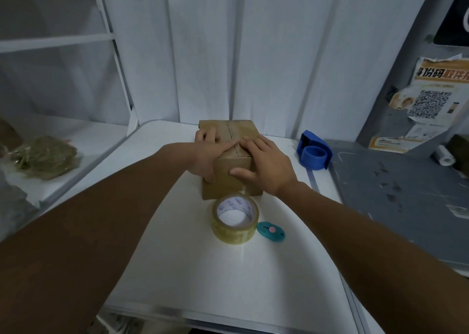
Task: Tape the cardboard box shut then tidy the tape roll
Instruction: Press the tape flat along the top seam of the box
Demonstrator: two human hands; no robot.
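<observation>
Nearest the camera, the tape roll point(235, 219) stands on its flat side on the white table point(177, 270), hole up, touching or just short of the box's near face. It is a clear, yellowish roll with a printed white core, and a thin strand of tape seems to run from it up to the box. It lies toward the body from both hands, slightly closer to the right hand point(265, 165), so that hand looks best placed to reach back for it.

Behind the roll sits the box point(232, 178), small and brown, flaps closed, its centre seam running away from the camera with glossy tape along it. The left hand point(209, 153) is spread flat on the top's left half, thumb down the near face. The right hand presses the right half, fingers wide, thumb on the front; neither holds anything. My guess is the tape is being smoothed down.

A teal cutter point(271, 230) lies just right of the roll. A blue dispenser point(314, 154) stands further right.
</observation>
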